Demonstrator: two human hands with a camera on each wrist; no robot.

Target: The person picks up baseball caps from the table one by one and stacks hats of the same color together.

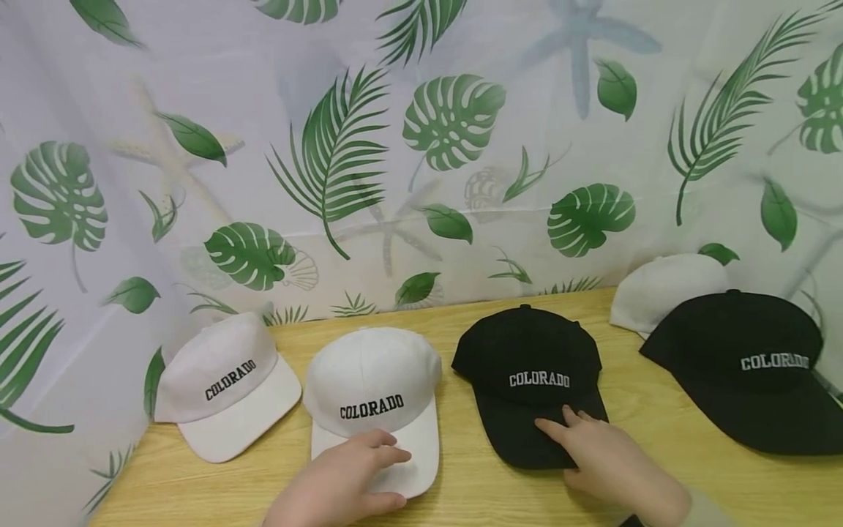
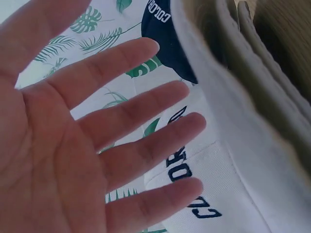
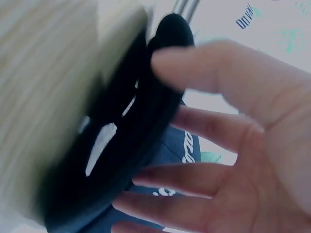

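Observation:
My left hand (image 1: pixel 342 476) hovers over the brim of a white baseball cap (image 1: pixel 372 366) with black COLORADO lettering. In the left wrist view its fingers (image 2: pixel 131 97) are straight and spread, with the palm empty and the cap's lettering behind them. My right hand (image 1: pixel 609 457) is at the brim of a black COLORADO cap (image 1: pixel 527 348), fingers spread over the top and thumb by the front edge. The right wrist view shows that thumb overlapping the edge of the black brim (image 3: pixel 160 111), with the straight fingers along the lettered side. Both caps face me on the table.
Another white COLORADO cap (image 1: pixel 220 373) sits at the left. On the right, a larger-looking black COLORADO cap (image 1: pixel 744 351) stands in front of a white cap (image 1: pixel 665 285). Behind the wooden table (image 1: pixel 217 498) hangs a leaf-print cloth (image 1: pixel 395 146), which also covers the left side.

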